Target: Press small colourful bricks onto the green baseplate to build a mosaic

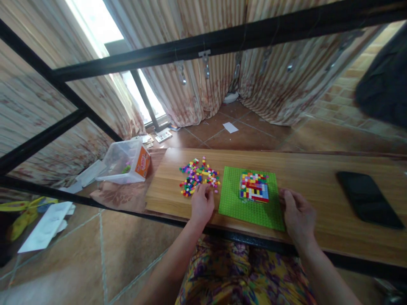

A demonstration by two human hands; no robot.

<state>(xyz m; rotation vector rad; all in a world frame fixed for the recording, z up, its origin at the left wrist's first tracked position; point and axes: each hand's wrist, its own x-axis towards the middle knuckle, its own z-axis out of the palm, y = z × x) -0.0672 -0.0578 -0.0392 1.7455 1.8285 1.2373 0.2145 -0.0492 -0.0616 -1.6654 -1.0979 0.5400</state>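
Note:
My left hand (202,202) rests at the near edge of a pile of small coloured toy bricks (193,176), with thumb and fingers drawn together in a pinch. Whatever may be between those fingertips is too small to make out. A green studded baseplate (229,195) lies right of the pile, bearing a low multicoloured brick build (254,188) with red, white, yellow and blue parts. At the plate's right edge, my right hand (299,214) has its fingers curled and closed, the fingertips close to or touching the rim. Its grip is partly hidden.
A black phone (370,199) lies on the wooden table (321,178) at the right. Beyond the table's left end stands a clear plastic box (122,159) with an orange label. A dark metal bar (203,46) crosses in front of the curtains.

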